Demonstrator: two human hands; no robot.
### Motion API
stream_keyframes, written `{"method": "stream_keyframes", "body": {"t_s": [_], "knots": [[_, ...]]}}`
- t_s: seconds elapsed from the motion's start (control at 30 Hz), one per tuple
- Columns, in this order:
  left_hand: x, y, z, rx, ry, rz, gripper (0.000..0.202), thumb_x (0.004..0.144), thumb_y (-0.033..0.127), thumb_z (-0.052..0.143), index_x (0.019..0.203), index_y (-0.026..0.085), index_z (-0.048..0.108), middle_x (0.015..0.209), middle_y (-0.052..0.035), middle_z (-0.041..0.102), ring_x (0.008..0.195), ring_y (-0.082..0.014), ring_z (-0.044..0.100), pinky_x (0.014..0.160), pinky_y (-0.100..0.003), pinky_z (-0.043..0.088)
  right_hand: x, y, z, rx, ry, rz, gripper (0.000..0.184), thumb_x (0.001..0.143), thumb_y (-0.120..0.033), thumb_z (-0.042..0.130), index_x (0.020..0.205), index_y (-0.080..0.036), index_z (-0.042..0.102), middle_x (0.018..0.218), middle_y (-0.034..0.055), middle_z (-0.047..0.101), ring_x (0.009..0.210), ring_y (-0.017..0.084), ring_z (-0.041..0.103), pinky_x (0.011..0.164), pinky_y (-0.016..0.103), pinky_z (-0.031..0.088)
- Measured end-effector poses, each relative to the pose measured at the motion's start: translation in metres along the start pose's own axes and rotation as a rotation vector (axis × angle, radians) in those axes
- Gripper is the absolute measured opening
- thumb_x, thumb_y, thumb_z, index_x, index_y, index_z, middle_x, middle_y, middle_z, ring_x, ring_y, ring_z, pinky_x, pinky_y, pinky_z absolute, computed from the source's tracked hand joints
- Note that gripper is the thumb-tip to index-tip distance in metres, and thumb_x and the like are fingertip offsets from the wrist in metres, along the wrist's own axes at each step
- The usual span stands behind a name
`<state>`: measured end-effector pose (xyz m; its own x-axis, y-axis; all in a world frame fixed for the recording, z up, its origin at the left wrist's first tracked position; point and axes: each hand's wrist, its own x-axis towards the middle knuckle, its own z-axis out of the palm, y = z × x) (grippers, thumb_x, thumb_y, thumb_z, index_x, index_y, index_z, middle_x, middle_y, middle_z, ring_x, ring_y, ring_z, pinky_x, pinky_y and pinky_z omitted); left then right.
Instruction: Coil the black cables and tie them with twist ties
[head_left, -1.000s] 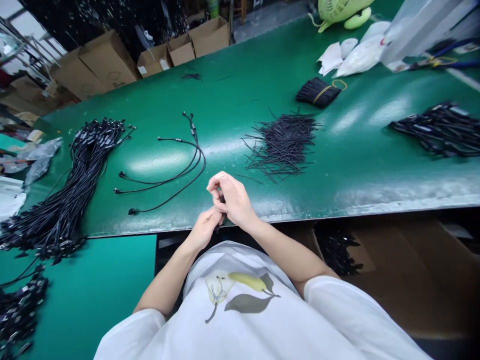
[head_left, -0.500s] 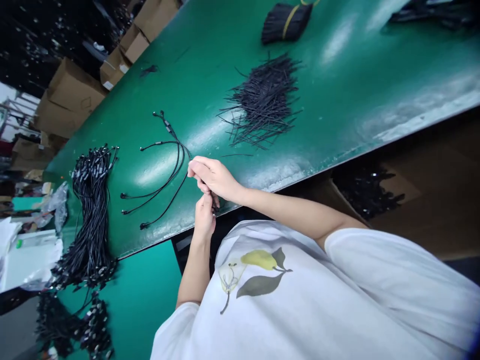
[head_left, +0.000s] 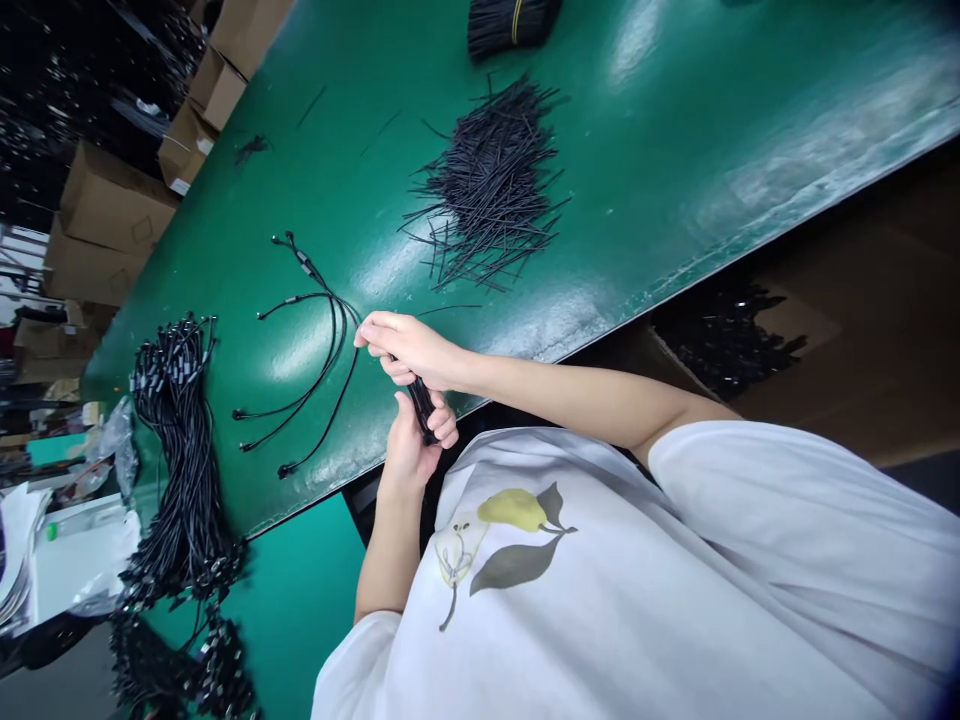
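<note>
My left hand (head_left: pixel 414 447) is curled around a small black cable bundle (head_left: pixel 421 404) at the near edge of the green table (head_left: pixel 675 150). Just above it, my right hand (head_left: pixel 409 347) has its fingers closed on the top end of the same bundle. Both hands meet right in front of my white shirt. Three loose black cables with plugs (head_left: pixel 315 350) lie on the table just left of my hands. A loose heap of black twist ties (head_left: pixel 487 190) lies farther out.
A thick bunch of black cables (head_left: pixel 180 450) lies at the left, with more below on the teal surface (head_left: pixel 300 600). A banded bundle of ties (head_left: pixel 514 20) sits at the top edge. Cardboard boxes (head_left: pixel 112 210) line the far side. A box with black cables (head_left: pixel 727 345) stands under the table.
The view has tilted and swung left. My hands stay together at the table edge; the left hand now wraps the bundle more fully and the right has shifted to its top.
</note>
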<state>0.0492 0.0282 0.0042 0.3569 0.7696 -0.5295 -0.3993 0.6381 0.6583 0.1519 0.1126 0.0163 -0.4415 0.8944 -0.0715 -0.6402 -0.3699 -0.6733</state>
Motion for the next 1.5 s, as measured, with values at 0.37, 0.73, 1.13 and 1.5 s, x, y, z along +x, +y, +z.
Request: {"method": "stream_keyframes", "body": {"t_s": [0.37,0.73,1.13,1.5], "knots": [[-0.007,-0.004,-0.004,-0.154,-0.169,-0.259,0.025,0.078,0.034,0.073,0.081,0.017,0.055,0.063,0.0059,0.03,0.049,-0.0052,0.03,0.044,-0.014,0.033,-0.019,-0.009,-0.013,0.043,-0.237,0.0,0.021,0.093,-0.036,0.051,0.087,-0.016,0.052,0.058,-0.0112,0.028,0.037,0.002,0.014,0.03,0.012,0.014],[-0.005,-0.007,-0.037,0.704,0.068,0.106,0.041,0.082,0.057,0.06,0.073,0.017,0.054,0.058,0.0044,0.043,0.053,-0.0109,0.041,0.053,-0.025,0.041,-0.086,0.0,-0.046,-1.875,-0.347,-0.835,0.029,0.095,-0.012,0.04,0.12,-0.015,0.057,0.116,0.0108,0.062,0.111,0.021,0.054,0.103,0.046,0.037],[-0.021,-0.016,-0.032,1.307,-0.064,0.12,0.033,0.093,0.044,0.045,0.071,0.02,0.052,0.06,0.002,0.05,0.056,-0.0147,0.044,0.058,-0.027,0.03,-0.092,0.017,-0.062,-2.097,-0.782,-0.532,0.026,0.099,-0.018,0.036,0.086,-0.014,0.057,0.074,0.0035,0.057,0.067,0.016,0.05,0.062,0.032,0.031],[-0.008,-0.021,-0.031,0.422,0.073,0.125,0.032,0.085,0.048,0.062,0.086,0.015,0.061,0.058,0.0056,0.04,0.05,-0.0082,0.034,0.049,-0.022,0.034,-0.027,-0.104,-0.162,-2.13,0.619,-0.254,0.023,0.097,-0.024,0.045,0.104,-0.012,0.063,0.107,0.0158,0.06,0.092,0.025,0.053,0.073,0.034,0.037]]}}
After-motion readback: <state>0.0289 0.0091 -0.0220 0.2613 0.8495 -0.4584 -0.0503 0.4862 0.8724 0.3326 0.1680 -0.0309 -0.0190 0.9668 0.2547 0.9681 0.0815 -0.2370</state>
